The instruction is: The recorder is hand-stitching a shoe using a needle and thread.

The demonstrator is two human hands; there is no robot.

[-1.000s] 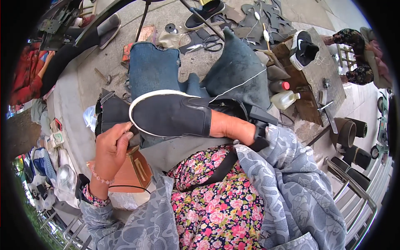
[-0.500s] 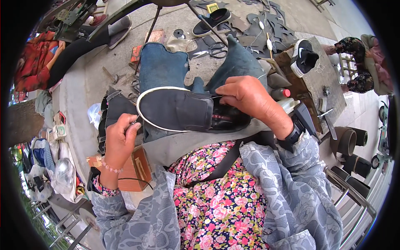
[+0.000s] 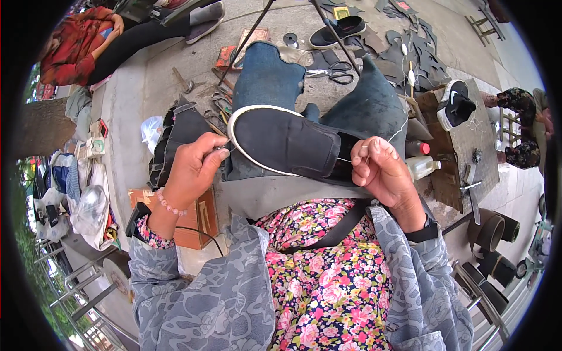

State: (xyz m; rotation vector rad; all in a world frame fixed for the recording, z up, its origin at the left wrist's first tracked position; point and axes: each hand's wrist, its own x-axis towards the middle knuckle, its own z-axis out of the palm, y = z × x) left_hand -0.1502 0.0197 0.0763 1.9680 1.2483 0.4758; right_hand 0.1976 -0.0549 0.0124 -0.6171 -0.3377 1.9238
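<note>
While the dark slip-on shoe (image 3: 284, 140) lies across the lap, its white-rimmed toe toward the left edge of the grey cloth (image 3: 263, 196) and its opening toward the right, both hands work at its two ends. The left hand (image 3: 196, 167) is closed in a thumb-and-finger pinch on a slim tool (image 3: 226, 144) at the toe rim; the tool's tip is too small to tell. The right hand (image 3: 383, 172), fingers curled nearly closed at the shoe's opening, appears to hold a white thread (image 3: 397, 130). The step in hand is judged to be hand stitching at the toe, the thread being fed from inside; the next move would call for a steady shoe and slack thread at the tool. The shoe overlies the cloth's far edge. Room to the left is limited by the black leather scrap (image 3: 181, 137) and, nearer the body, the brown box (image 3: 205, 219); at right, the clear bottle (image 3: 422, 168) stands near the hand, before the left edge of the wooden stand (image 3: 456, 146).
</note>
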